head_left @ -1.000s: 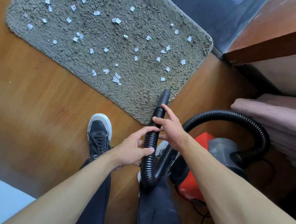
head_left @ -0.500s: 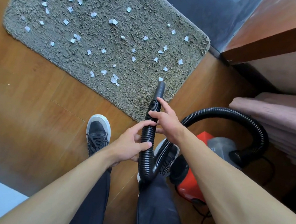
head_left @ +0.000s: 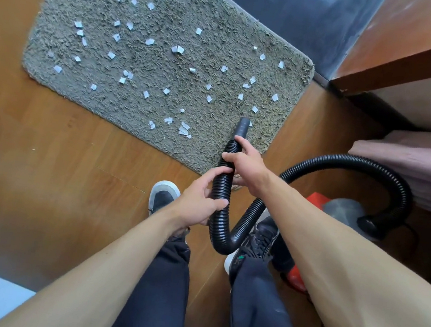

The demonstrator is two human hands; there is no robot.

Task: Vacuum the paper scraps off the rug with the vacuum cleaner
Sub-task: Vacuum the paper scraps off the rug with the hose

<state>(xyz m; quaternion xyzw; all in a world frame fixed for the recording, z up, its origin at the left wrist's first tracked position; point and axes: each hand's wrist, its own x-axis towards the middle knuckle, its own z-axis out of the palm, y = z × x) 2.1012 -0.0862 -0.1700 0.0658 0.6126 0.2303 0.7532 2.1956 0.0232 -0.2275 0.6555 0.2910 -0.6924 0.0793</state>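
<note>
Hose (head_left: 222, 184) pushed farther over rug (head_left: 168, 55); wooden floor (head_left: 43, 168) around.

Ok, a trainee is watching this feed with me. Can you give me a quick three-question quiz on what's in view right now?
1. True or false: the nozzle of the hose is over the rug, near the edge closest to the person.
2. Which hand grips the hose? A) left only B) right only C) both
3. Fill in: the vacuum cleaner stands on the person's ___ side.

Key
1. True.
2. C: the left hand grips it lower down, and the right hand grips it nearer the nozzle.
3. Right.
</note>
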